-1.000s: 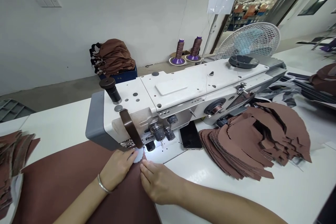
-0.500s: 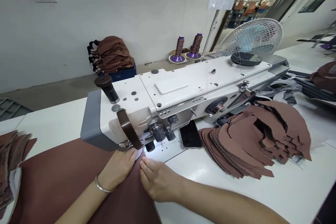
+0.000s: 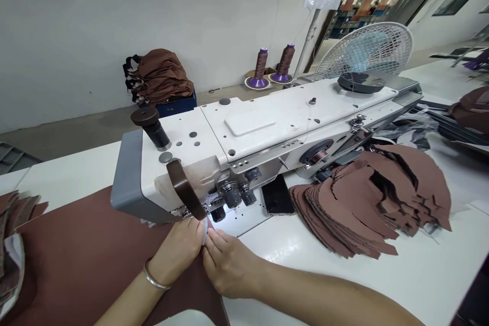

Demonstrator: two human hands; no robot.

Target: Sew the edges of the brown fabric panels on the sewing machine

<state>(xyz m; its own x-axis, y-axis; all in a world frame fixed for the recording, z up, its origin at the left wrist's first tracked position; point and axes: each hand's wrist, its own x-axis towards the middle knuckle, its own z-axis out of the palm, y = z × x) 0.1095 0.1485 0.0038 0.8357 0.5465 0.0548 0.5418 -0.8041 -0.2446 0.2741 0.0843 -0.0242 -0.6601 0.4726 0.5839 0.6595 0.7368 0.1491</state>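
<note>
White tabletop (image 3: 344, 275) fills the near part of the view, with a pale wall and a grey floor behind it. On the table stands a white industrial sewing machine (image 3: 267, 132), its head end toward the person and a lit patch under the needle area. A large sheet of brown leather-like material (image 3: 84, 254) lies flat on the table to the left of the machine and runs under its head.

Both hands meet just in front of the needle, on the near edge of the brown sheet. The left hand (image 3: 178, 257), with a metal bangle (image 3: 155, 280) on its wrist, rests on the sheet with its fingers curled forward, and its fingertips pinch a small white piece (image 3: 206, 229). The right hand (image 3: 227, 267) lies just beside it, touching it, fingers bent and closed on the same small piece. How the piece sits against the sheet cannot be told.

To the right of the machine lies a fanned stack of brown cut pieces (image 3: 362, 209), and a dark phone (image 3: 277, 196) lies between that stack and the needle area. Another stack of brown pieces (image 3: 15, 234) sits at the left edge. Beyond the machine stand two thread cones (image 3: 273, 63), a white fan (image 3: 364, 51) and a pile of brown goods on a blue box (image 3: 160, 81).
</note>
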